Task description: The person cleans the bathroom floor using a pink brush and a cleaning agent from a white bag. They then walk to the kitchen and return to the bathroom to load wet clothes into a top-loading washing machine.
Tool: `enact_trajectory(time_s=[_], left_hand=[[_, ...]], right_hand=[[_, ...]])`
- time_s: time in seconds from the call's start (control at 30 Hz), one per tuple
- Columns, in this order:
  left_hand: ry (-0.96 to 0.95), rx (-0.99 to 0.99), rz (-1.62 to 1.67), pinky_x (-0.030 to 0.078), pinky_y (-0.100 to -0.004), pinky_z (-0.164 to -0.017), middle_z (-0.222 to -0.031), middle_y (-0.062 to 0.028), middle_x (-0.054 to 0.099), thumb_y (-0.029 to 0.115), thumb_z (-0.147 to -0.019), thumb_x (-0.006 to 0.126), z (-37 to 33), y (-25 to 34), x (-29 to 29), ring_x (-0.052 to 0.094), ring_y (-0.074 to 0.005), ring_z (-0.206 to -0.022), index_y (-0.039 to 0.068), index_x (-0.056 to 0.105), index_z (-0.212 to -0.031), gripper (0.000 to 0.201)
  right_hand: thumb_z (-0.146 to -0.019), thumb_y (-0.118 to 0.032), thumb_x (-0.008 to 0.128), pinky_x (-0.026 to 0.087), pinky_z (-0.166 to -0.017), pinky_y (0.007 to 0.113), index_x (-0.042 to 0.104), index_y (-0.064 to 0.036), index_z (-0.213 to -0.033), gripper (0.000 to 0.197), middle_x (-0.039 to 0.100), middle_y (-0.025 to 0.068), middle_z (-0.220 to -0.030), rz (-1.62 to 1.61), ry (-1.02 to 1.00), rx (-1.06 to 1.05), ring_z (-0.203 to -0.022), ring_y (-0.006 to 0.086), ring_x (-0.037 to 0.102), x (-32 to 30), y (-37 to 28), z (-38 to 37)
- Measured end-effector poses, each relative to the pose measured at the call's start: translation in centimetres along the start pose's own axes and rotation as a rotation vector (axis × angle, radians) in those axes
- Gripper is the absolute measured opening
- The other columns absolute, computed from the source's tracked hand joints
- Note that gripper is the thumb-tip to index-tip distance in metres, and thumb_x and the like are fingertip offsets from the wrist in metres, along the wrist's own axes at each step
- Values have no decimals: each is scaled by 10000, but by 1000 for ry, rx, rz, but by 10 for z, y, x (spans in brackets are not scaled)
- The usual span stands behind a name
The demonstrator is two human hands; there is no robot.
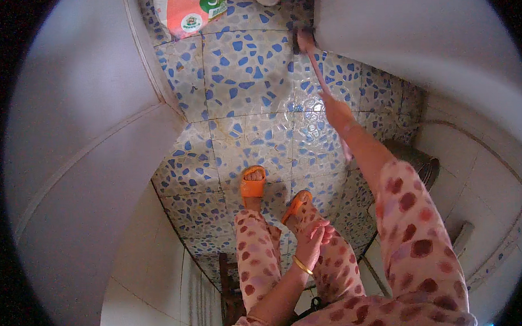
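Observation:
My right hand (338, 111) is closed around a long-handled pink brush (316, 69). Its dark head (304, 41) touches the patterned tile floor (246, 77) beside a pale curved surface, and the far end of the handle shows below my wrist. In front of my right thigh, my left hand (311, 244) is loosely closed, fingers curled in and thumb along them, with nothing visible in it. A gold bangle circles that wrist.
An orange, white and green plastic package (189, 13) lies at the upper left. Pale panels (86, 100) rise on the left; a large pale curved surface (429, 30) fills the upper right. A dark rounded object (413, 157) stands by the right wall. Orange slippers (252, 186) are on my feet.

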State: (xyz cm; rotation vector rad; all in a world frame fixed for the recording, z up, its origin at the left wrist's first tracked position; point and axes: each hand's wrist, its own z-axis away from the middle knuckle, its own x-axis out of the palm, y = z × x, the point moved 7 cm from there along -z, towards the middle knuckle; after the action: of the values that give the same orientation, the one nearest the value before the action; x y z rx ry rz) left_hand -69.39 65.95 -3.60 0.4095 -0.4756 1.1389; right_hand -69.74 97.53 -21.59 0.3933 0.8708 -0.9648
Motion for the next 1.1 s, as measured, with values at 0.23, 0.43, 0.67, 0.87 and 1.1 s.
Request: enact_trajectory(time_s=[0.23,0.43,0.67,0.87,1.1], left_hand=[[0,-8,42,434,-238,-658,-897,-51,583,226,-885,474,-2,-6,0,521,-93,-743,60,540,-1035,233],[16,2,74,446,-241,-662,-895,-59,583,239,-886,472,-4,1,1,525,-94,-735,54,533,-1041,249],[21,-28,-42,446,-232,-661,-873,-49,581,235,-887,468,-3,4,2,527,-92,-729,57,536,-1029,238],[5,12,52,446,-236,-666,-889,-48,586,237,-885,474,-6,-2,3,527,-91,-731,64,545,-1020,231],[-8,-36,20,450,-238,-668,-890,-54,595,257,-869,503,-5,-14,3,545,-109,-746,72,542,-1022,244]], right_hand=[[-874,-287,367,439,-671,486,273,-109,-1274,448,538,274,-983,-153,-81,51,-759,429,559,-4,-57,-16],[-874,-227,367,434,-769,457,127,-131,-1346,537,576,238,-911,120,-511,-78,-852,346,578,-35,-47,76],[-793,-115,448,492,-539,343,334,-19,-1261,492,453,184,-1191,592,122,-419,-651,230,613,-37,-22,-82],[-848,-114,391,485,-688,359,269,20,-1272,461,587,179,-947,176,-409,-150,-759,255,613,-27,-72,56],[-812,-179,484,474,-667,396,348,-100,-1243,458,580,155,-925,558,-75,-235,-754,301,589,-16,82,41]])
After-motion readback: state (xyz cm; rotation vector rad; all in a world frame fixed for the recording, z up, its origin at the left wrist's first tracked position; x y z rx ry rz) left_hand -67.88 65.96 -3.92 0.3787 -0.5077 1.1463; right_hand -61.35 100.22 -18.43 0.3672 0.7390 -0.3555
